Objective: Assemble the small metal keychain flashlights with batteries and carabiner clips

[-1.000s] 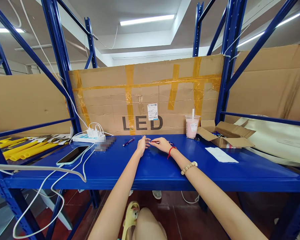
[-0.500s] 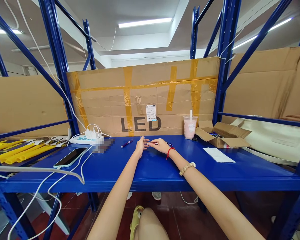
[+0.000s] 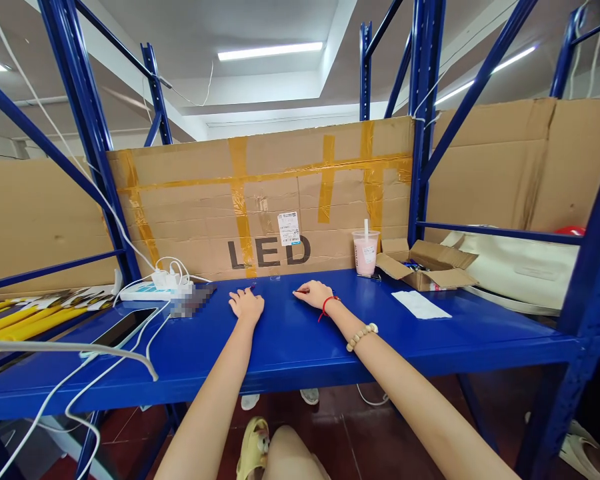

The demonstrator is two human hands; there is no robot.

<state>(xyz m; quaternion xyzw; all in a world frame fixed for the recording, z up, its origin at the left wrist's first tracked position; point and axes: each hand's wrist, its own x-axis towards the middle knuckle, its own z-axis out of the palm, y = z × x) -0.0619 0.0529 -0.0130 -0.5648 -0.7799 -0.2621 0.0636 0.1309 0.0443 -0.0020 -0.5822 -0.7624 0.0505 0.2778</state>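
My left hand (image 3: 247,305) lies flat on the blue shelf board (image 3: 290,347), fingers stretched forward over a dark pen (image 3: 250,288) of which only the tip shows. My right hand (image 3: 314,294) rests a short way to the right. Its fingers are pinched on a thin red pen (image 3: 300,291) that points left towards the other hand. A red string and a bead bracelet (image 3: 361,337) sit on the right wrist.
A cardboard panel marked LED (image 3: 260,200) closes the back. Left: power strip (image 3: 150,291) with white cables, phone (image 3: 123,327), yellow tubes (image 3: 25,320). Right: pink drink cup (image 3: 365,253), open cardboard box (image 3: 425,263), paper slip (image 3: 421,304). Blue rack posts stand on both sides.
My left hand has let go of the red pen and moved left onto the dark pen. My right hand keeps the red pen. The view has shifted to the right.
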